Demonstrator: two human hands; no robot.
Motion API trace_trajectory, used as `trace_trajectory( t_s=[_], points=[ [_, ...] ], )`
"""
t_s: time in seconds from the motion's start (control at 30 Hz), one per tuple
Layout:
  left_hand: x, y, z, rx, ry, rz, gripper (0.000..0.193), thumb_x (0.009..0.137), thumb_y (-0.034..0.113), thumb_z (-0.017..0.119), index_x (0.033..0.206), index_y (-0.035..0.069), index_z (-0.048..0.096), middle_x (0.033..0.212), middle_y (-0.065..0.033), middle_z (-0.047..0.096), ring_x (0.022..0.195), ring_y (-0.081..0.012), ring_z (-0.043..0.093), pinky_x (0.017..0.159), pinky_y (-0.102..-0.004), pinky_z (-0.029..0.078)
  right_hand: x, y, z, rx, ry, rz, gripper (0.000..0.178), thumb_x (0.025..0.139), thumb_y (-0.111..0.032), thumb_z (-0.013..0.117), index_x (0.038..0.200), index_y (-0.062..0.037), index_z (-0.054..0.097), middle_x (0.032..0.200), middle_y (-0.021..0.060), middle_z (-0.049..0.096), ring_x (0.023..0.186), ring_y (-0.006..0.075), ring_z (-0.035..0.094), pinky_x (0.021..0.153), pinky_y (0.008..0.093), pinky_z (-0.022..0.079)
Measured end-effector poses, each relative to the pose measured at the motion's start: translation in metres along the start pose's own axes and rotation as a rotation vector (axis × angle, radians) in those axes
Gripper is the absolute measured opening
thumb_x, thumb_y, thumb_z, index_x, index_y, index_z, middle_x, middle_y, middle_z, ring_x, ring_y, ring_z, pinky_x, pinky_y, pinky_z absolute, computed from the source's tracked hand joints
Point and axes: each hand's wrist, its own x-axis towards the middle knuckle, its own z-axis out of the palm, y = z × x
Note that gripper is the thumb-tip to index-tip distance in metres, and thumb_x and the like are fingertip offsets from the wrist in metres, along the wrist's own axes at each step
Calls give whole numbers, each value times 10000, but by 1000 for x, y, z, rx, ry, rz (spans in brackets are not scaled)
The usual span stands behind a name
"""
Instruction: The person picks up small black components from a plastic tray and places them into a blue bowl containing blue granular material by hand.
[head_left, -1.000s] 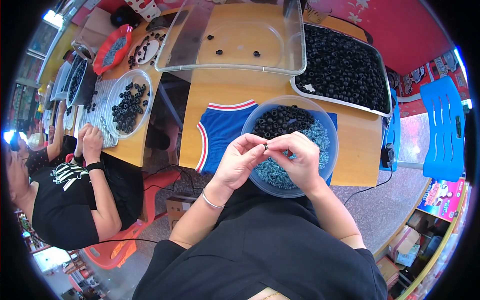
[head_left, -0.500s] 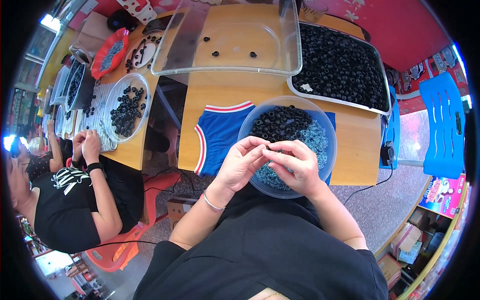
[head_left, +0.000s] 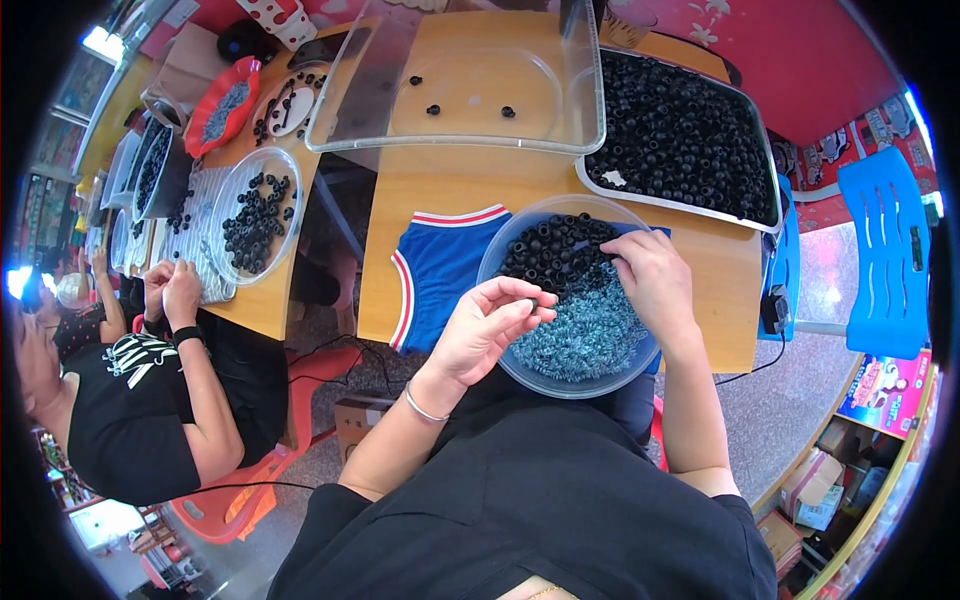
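In front of me a clear round bowl (head_left: 483, 268) holds round black plastic pieces with holes (head_left: 553, 242) on its far left side and small translucent blue pieces (head_left: 580, 335) on its near right. My left hand (head_left: 487, 328) hovers over the bowl's near left edge, thumb and fingers pinched around a small black piece (head_left: 534, 304), which they mostly cover. Over the right side of the bowl is my right hand (head_left: 652, 275). Its fingers are bent and spread, fingertips down at the black pieces near the blue pile; nothing shows between them.
Beyond the bowl stand a clear rectangular tub (head_left: 455, 142) with a few black pieces and a tray (head_left: 690, 203) heaped with them. Blue shorts (head_left: 440, 262) lie left of the bowl. Another person (head_left: 150, 400) works at the left table (head_left: 262, 318). A blue chair (head_left: 880, 250) stands right.
My hands were together over the bowl, fingertips meeting. My right hand has moved right and away from me to the pieces, while the left stays nearly in place with its pinch.
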Motion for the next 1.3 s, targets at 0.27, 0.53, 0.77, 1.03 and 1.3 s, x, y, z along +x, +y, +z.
trace_trajectory(
  t_s=[0.27, 0.53, 0.77, 1.03, 1.3],
  points=[
    [-1, 2, -2, -1, -11, -21, 228, 954, 114, 597, 1154, 7, 620, 1099, -139, 672, 919, -145, 678, 795, -217, 558, 5, -6, -1, 13, 23, 36, 145, 764, -47, 675, 901, -92, 673, 852, 49, 664, 819, 222, 643, 700, 330, 522],
    [-1, 3, 10, -103, 37, -57, 257, 969, 115, 574, 1197, -1, 606, 1087, -129, 673, 917, -147, 678, 828, -230, 559, -6, -54, -20, 785, -42, -12, 206, 750, 62, 726, 944, -3, 708, 883, 91, 689, 759, 145, 659, 675, 245, 533],
    [-1, 0, 7, -101, -36, -42, 252, 959, 105, 593, 1190, 5, 613, 1062, -81, 667, 911, -126, 660, 828, -244, 556, -14, -65, -11, 772, 14, -80, 195, 708, 6, 793, 880, -20, 704, 822, 78, 691, 690, 133, 656, 607, 238, 525],
    [-2, -3, 5, -57, -31, -22, 244, 944, 91, 613, 1175, 15, 626, 1087, -74, 660, 961, -130, 644, 852, -271, 553, -15, -70, -12, 657, 68, -106, 176, 699, -71, 798, 844, -48, 701, 768, 68, 682, 653, 185, 650, 584, 285, 515],
    [-2, -1, 9, -32, -22, 14, 227, 923, 47, 630, 1148, 17, 628, 1089, -85, 661, 984, -150, 646, 868, -282, 551, -15, -69, -9, 618, 103, -142, 183, 685, -86, 808, 828, -48, 700, 759, 67, 681, 661, 192, 657, 590, 289, 517]
  ],
)
